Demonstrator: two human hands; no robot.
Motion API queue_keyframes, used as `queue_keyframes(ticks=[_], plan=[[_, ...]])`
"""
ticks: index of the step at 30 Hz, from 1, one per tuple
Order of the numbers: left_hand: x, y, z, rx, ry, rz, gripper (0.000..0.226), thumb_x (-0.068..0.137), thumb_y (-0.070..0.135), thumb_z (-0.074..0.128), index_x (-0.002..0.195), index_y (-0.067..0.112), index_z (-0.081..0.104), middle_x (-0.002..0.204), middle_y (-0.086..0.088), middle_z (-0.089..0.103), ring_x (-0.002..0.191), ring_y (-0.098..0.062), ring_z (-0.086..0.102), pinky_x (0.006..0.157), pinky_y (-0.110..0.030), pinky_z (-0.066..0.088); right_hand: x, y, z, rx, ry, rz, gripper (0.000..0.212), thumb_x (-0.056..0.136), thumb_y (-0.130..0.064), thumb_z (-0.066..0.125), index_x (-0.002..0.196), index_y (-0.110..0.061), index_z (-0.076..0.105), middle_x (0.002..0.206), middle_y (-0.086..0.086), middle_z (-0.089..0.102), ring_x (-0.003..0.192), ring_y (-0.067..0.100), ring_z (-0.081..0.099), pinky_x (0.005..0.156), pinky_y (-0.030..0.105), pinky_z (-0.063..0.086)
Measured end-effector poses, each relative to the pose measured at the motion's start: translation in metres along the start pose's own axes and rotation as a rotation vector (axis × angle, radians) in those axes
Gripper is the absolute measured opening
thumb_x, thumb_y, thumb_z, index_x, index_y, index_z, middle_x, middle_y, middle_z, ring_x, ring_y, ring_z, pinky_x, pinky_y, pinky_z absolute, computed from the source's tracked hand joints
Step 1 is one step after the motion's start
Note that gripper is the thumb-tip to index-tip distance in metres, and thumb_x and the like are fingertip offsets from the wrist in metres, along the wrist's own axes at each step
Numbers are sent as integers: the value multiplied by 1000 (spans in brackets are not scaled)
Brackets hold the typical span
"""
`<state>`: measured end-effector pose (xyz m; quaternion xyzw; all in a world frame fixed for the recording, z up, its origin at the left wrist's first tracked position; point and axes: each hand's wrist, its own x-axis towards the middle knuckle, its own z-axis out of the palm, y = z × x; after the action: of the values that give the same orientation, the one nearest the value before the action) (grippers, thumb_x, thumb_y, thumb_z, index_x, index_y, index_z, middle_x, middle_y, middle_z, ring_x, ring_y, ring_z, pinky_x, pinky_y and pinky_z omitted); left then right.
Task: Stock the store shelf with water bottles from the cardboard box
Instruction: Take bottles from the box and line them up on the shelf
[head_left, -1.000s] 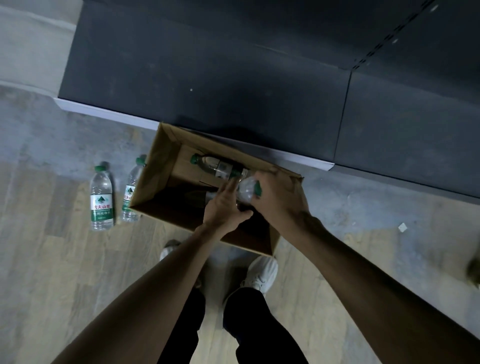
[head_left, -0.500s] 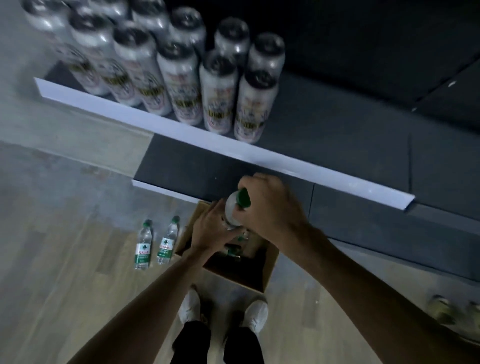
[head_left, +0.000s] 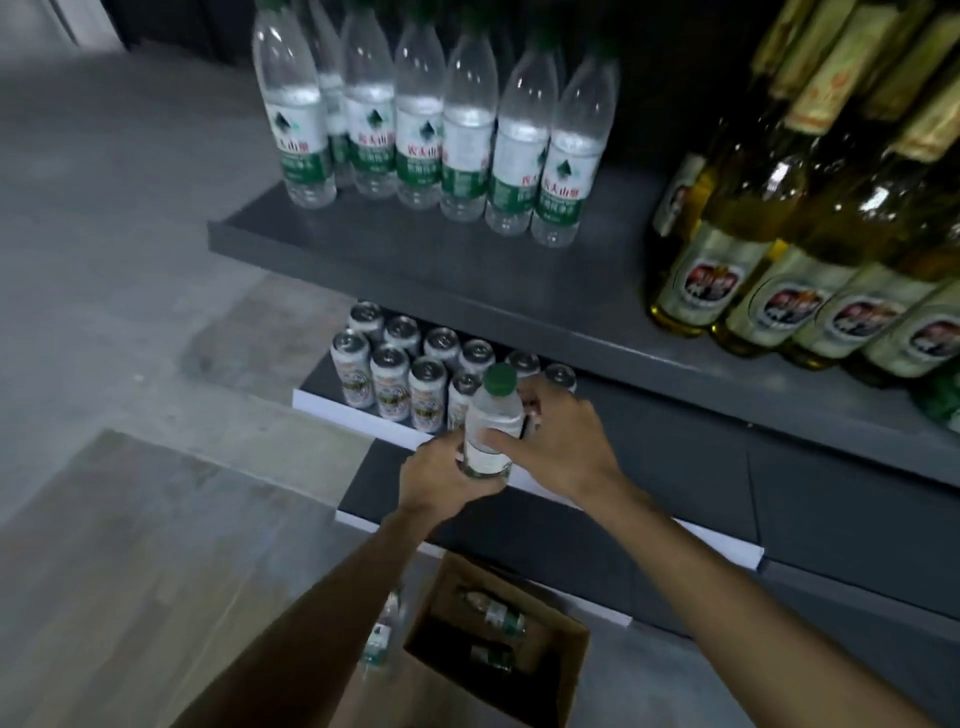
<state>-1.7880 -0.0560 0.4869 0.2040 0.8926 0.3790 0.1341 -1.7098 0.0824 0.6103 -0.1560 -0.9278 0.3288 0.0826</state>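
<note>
So the left hand cups the base of the water bottle, fingers wrapped round it, while the right hand steadies its side with loosely spread fingers, probably to keep it upright. It's in mid-air below the shelf, where a row of bottles stands, box down on the floor.
</note>
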Motion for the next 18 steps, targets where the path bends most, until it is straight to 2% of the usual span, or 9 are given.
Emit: queue_keyframes(ticks=[3,6,9,12,15,18], plan=[[11,20,-50,7,5,44,68,50,69,78,105,30,67,94,11,73,87,-12,68,76,-35,57,12,-36,-10,85,87,-9,54,68,-55,80,112,-28,63,103,-9,72,92,10,67,80,34,55],[17,36,-95,40,3,65,67,53,64,82,110,33,66,100,12,74,91,-9,69,80,-33,57,24,-71,-24,139,150,-52,46,67,-52,81,104,-30,64,93,-11,74,83,5,68,76,31,57],[21,53,-131,78,50,109,67,51,68,80,107,35,67,97,16,73,90,-7,70,74,-20,54,33,-97,-40,201,196,-106,43,66,-46,84,101,-30,64,93,-11,73,80,3,68,75,31,58],[28,73,-158,119,108,141,73,47,74,75,106,32,70,97,8,75,89,-11,70,75,-25,54,43,-117,-55,246,226,-151,42,66,-43,85,100,-28,65,95,-10,74,81,1,68,76,33,59],[36,91,-179,95,122,140,67,51,68,82,106,30,71,97,8,76,86,-8,69,75,-30,57,57,-133,-71,248,254,-196,44,65,-45,83,100,-25,64,96,-9,73,83,4,69,77,35,60],[45,107,-195,117,162,154,59,55,61,85,104,29,70,95,9,75,79,-4,67,68,-23,51,71,-146,-85,228,271,-244,49,65,-49,82,102,-23,64,92,-8,73,79,5,68,73,35,60]])
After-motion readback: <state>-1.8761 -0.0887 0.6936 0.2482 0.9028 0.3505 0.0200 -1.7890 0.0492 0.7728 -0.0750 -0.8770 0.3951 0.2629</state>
